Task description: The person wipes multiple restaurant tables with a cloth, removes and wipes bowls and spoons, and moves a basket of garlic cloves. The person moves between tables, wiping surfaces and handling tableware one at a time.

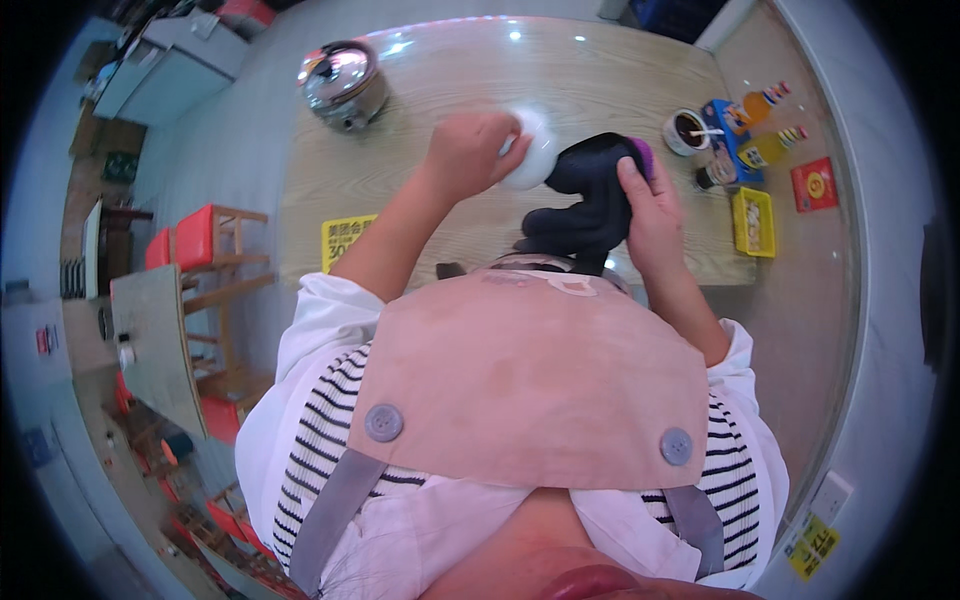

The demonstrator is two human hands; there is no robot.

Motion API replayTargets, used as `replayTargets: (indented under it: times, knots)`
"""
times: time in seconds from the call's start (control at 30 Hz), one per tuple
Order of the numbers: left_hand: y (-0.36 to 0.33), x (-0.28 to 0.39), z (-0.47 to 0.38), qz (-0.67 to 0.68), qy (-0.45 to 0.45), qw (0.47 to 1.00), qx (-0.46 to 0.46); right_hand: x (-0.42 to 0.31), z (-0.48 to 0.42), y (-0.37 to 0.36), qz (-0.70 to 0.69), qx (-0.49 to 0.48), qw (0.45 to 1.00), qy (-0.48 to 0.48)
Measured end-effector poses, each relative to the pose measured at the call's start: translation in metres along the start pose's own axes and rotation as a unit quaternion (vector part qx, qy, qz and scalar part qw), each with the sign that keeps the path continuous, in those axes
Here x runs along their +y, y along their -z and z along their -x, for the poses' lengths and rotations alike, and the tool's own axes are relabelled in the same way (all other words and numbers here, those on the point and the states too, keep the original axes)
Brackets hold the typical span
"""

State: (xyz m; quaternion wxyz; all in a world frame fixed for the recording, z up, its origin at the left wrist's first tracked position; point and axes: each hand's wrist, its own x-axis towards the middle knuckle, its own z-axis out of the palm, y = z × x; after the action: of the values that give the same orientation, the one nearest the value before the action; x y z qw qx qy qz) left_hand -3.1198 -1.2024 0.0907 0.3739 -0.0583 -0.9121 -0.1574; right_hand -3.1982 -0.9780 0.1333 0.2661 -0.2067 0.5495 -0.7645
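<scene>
My left hand [480, 150] has its fingers curled at the left side of a round, glossy white object [534, 154], which looks like a light bulb or small bowl; the fingertips are partly blurred. My right hand [654, 202] grips a black glove [592, 199] with a purple cuff edge, thumb on top and fingers behind. The glove's fingers point left and down, close to the apron [525, 375]. Its upper part lies beside the white object; whether they touch is unclear. Both hands are above the wood-grain table [450, 75].
At the table's back left stands a metal kettle [345, 84]. On the right are a cup of dark liquid [686, 132], drink bottles [765, 150], a small dark jar [709, 177] and a yellow basket [771, 225]. Red-seated stools [196, 238] stand off to the left.
</scene>
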Motion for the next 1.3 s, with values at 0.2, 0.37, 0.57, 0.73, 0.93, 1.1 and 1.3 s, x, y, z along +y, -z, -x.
replayTargets:
  times: [0.2, 0.37, 0.57, 0.73, 0.93, 1.1, 1.3]
  knots:
    - [-0.068, -0.038, 0.111, -0.019, 0.120, 0.928, -0.351, 0.016, 0.007, 0.040, -0.133, 0.034, 0.989, -0.058]
    - [-0.094, -0.062, 0.153, -0.026, 0.136, 0.908, -0.396, 0.025, 0.010, 0.074, -0.292, 0.096, 0.946, -0.106]
    - [-0.111, -0.070, 0.152, -0.084, 0.110, 0.892, -0.429, 0.031, 0.021, 0.123, -0.307, 0.165, 0.929, -0.123]
    - [-0.122, -0.069, 0.148, -0.067, 0.156, 0.878, -0.447, 0.036, 0.034, 0.163, -0.198, 0.221, 0.947, -0.125]
    - [-0.120, -0.060, 0.075, -0.118, 0.208, 0.778, -0.580, 0.022, 0.042, 0.209, 0.297, 0.177, 0.934, -0.085]
    - [-0.209, -0.043, -0.058, 0.073, 0.130, 0.864, -0.481, -0.002, 0.016, 0.258, 0.556, 0.051, 0.829, -0.021]
    - [-0.354, 0.008, -0.167, 0.144, -0.128, 0.889, -0.416, -0.005, -0.026, 0.322, 0.273, -0.122, 0.954, 0.015]
